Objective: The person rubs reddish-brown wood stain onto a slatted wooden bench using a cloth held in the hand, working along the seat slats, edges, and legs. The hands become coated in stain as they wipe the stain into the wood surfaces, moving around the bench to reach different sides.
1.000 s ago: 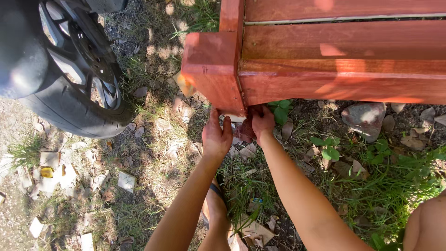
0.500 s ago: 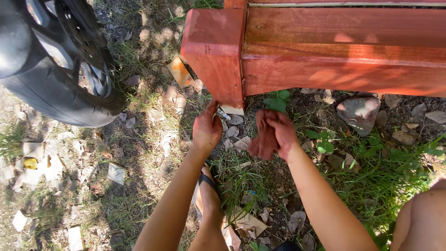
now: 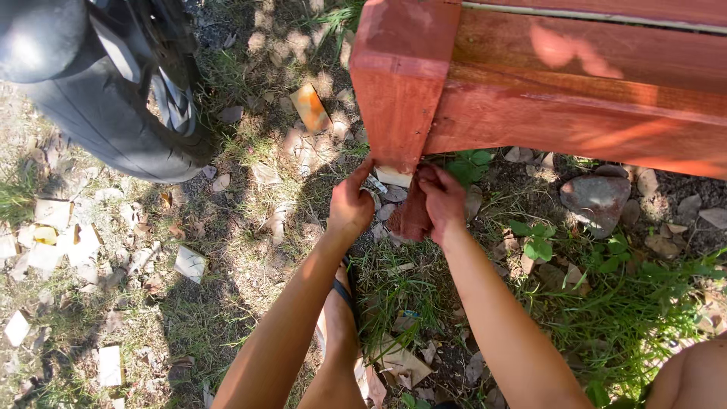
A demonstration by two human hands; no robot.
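Observation:
A red-stained wooden frame [image 3: 575, 91] with a thick corner post [image 3: 397, 83] stands on rough ground. My left hand [image 3: 350, 203] reaches to the bottom of the post, fingers touching its lower edge. My right hand [image 3: 443, 201] grips a reddish-brown stained rag [image 3: 413, 216] pressed just under the foot of the post. A pale unstained patch [image 3: 394, 176] shows at the post's bottom. My foot in a sandal [image 3: 338, 310] rests on the ground below my hands.
A large black tyre [image 3: 106, 98] stands at the upper left. Grey stones [image 3: 594, 198], dry leaves, pale debris pieces [image 3: 189, 263] and patches of green weeds [image 3: 628, 303] cover the dirt. My knee [image 3: 693, 375] shows at the lower right.
The view has shifted so the post sits further right. Both hands stay at the foot of the post; my right hand has closed in under it with the rag.

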